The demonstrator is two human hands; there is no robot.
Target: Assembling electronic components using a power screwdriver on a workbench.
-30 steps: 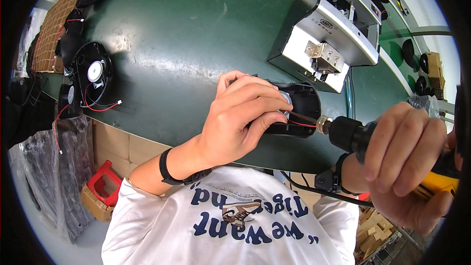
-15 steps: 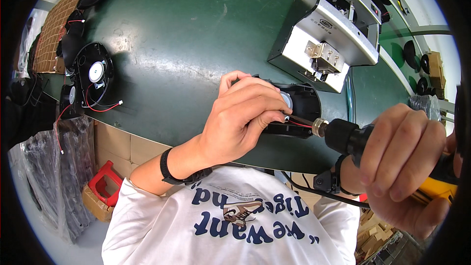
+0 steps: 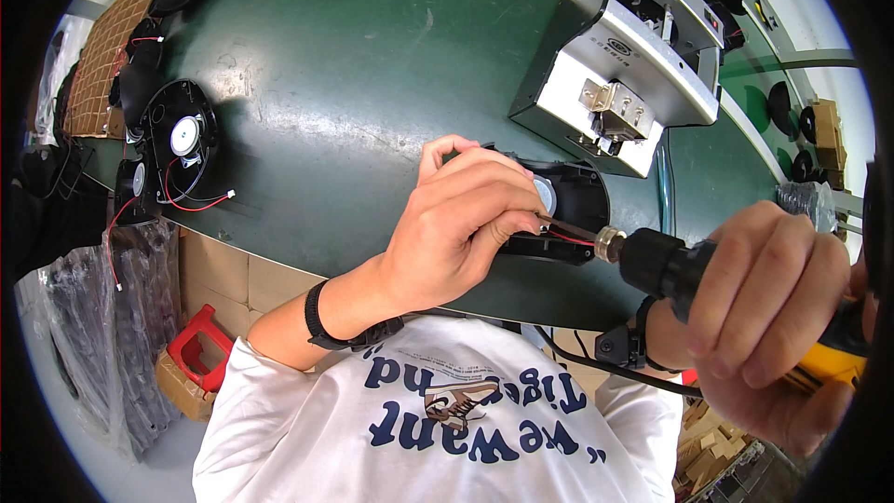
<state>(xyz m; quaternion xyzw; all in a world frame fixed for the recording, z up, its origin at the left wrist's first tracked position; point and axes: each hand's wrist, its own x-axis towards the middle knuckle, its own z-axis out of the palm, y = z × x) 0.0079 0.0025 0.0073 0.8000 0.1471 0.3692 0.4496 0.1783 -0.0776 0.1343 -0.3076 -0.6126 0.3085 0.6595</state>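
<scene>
My left hand (image 3: 466,224) lies over the left part of a black plastic housing (image 3: 582,191), a pale round hub (image 3: 544,194) showing past its fingers. Its thumb and forefinger are pinched together at the tip of a long driver bit (image 3: 570,226); whatever small piece they hold there is hidden. My right hand (image 3: 773,298) is wrapped round a black and yellow power screwdriver (image 3: 656,263), which points left toward the pinched fingers. A red wire (image 3: 570,238) runs beneath the bit, inside the housing.
A silver and black screw-feeder-like machine (image 3: 605,74) stands behind the housing on the green table (image 3: 326,84). Several black fan units, one with a white hub (image 3: 184,136), sit at the left beside a brown box (image 3: 112,51). A black cable (image 3: 643,375) passes under my right wrist.
My right hand and the power screwdriver have shifted very slightly right and down. My left hand keeps its pinch at the bit's tip, nearly unmoved.
</scene>
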